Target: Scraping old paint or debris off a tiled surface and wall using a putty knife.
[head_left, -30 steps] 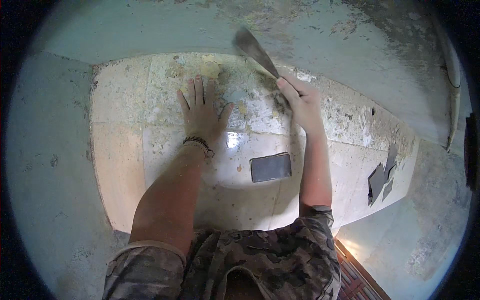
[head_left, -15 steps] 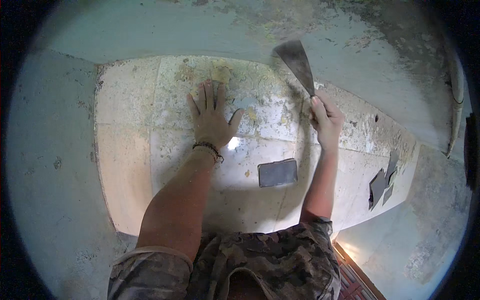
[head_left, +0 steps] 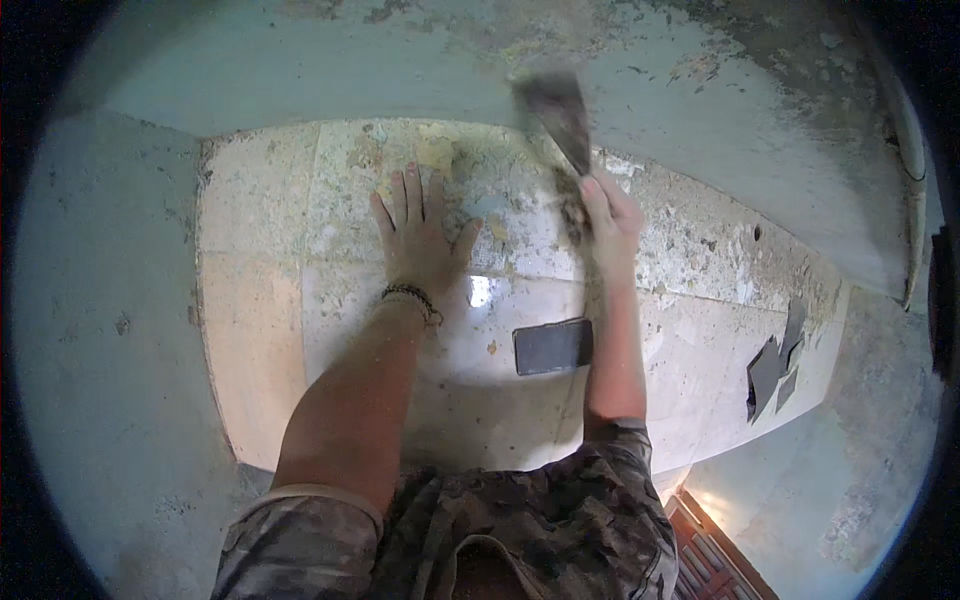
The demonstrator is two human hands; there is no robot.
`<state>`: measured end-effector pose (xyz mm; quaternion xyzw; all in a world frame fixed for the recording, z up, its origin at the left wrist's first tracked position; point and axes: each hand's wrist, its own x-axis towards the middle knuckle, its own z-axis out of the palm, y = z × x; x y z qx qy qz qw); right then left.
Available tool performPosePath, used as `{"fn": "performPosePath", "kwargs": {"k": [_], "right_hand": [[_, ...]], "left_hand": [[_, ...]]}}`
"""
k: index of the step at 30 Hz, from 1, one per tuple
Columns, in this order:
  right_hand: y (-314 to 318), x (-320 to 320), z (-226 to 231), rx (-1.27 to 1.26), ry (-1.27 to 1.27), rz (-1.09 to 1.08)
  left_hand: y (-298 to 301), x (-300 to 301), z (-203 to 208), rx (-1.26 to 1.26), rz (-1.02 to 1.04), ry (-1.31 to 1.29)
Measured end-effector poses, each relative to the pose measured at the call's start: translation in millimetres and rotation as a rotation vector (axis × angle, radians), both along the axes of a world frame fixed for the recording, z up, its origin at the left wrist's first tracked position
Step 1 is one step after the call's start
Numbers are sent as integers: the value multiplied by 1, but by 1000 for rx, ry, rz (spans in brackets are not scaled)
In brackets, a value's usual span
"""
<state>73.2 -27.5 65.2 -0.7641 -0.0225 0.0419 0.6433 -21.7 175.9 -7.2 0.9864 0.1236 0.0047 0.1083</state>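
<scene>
My left hand [head_left: 424,240] lies flat with spread fingers on the pale tiled surface [head_left: 380,420], over the stained, flaking band near the wall. In my right hand [head_left: 612,222] is a scraper [head_left: 563,118], held by its handle, which my fingers mostly hide. Its dark, widening blade points up toward the green wall and is smeared by motion. Whether the blade touches the wall I cannot tell. Between my forearms lies a dark grey rectangular block [head_left: 553,347], its right end close against my right forearm.
Torn dark grey sheet pieces [head_left: 768,372] lie at the right end of the tiles. Peeling green walls [head_left: 330,70] enclose the back and sides. A pipe [head_left: 912,200] runs down the right wall. A reddish-brown slatted thing [head_left: 715,550] shows at lower right.
My right hand has moved left with the scraper, bringing its forearm up to the grey block. My left hand stays spread in nearly the same place.
</scene>
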Motion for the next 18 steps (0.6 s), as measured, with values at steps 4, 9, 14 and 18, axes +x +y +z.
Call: {"fn": "performPosePath", "kwargs": {"k": [4,9,14,18], "right_hand": [[-16,2,-4,-21,79,-30],[18,5,2,-52,18,58],[7,-9,-4,56,126,-57],[8,-12,-20,114,79,-61]], "left_hand": [[-7,2,4,-14,1,0],[-4,0,4,3,6,11],[-4,0,5,4,4,47],[-6,2,8,-22,-2,45]]}}
